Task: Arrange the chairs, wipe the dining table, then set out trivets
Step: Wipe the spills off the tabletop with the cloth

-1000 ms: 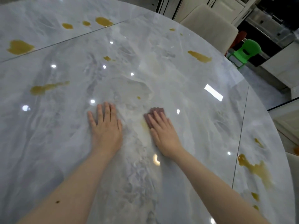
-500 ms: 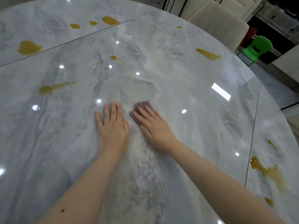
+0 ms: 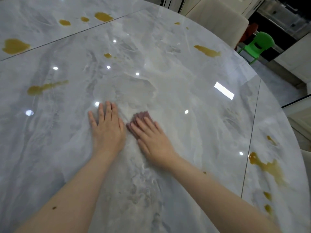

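The grey marble dining table [image 3: 185,81] fills the view, glossy, with yellow-brown spills on it. My left hand [image 3: 107,130] lies flat on the tabletop near the middle, fingers apart, holding nothing. Just to its right, my right hand [image 3: 151,138] presses a small mauve cloth [image 3: 142,115] flat onto the table; only the cloth's far end shows past my fingertips. The marble around both hands looks smeared and pale. A beige upholstered chair [image 3: 217,19] stands at the table's far right edge.
Spills lie at far left [image 3: 15,46], back [image 3: 103,16], left of centre [image 3: 45,87], far right [image 3: 207,51] and near the right edge [image 3: 269,167]. A green plastic child's chair [image 3: 257,46] stands on the floor beyond the table, before white cabinets.
My right hand has slid the cloth leftwards across the table until it sits close beside my left hand. My left hand has stayed flat in place.
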Motion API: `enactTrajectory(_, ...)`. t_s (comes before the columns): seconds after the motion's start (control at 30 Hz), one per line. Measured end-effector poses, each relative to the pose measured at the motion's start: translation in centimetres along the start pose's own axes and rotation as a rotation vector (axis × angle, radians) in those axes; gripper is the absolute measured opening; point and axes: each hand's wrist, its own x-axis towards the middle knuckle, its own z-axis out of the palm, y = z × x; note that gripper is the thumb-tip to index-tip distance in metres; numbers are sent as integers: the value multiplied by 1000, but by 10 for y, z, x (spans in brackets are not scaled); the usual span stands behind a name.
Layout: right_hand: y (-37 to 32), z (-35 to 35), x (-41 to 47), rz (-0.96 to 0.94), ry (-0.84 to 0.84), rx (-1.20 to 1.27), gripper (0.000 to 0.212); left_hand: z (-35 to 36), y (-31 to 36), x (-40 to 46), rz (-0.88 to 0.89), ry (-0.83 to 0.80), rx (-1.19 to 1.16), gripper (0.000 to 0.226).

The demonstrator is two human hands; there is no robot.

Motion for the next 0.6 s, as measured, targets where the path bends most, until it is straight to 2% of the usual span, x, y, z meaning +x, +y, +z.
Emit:
enactTrajectory(0.03, 0, -1, -21, -49, -17, 15, 53, 0, -1, 1, -3, -3, 3, 60)
enactTrajectory(0.1, 29, -8, -45, -16, -27, 20, 54, 0, 0, 0, 3, -14, 4, 60)
enactTrajectory(0.2, 83, -20, -25, 281, 32, 30, 55, 1, 1, 0, -7, -36, 8, 55)
enactTrajectory(0.27, 86, -22, 9, 450, 72, 17, 50, 1, 2, 1, -14, -34, 3, 54)
enactTrajectory(0.3, 75, -19, 25, 475, 93, 2, 49, 2, 1, 0, -14, -28, -1, 54)
enactTrajectory(0.37, 39, -11, 39, 381, 99, -11, 51, 1, -1, -1, 4, -18, -11, 52)
enactTrajectory(0.43, -1, -1, 15, 168, 68, -16, 54, -1, -3, 1, 30, -8, -22, 56)
enactTrajectory(0.5, -28, 5, -45, 35, 26, -5, 53, -4, -3, 0, 33, -20, -44, 60)
enactTrajectory(0.6, -32, 9, -139, -5, 2, -64, 49, -8, -3, 1, 13, -46, -82, 56)
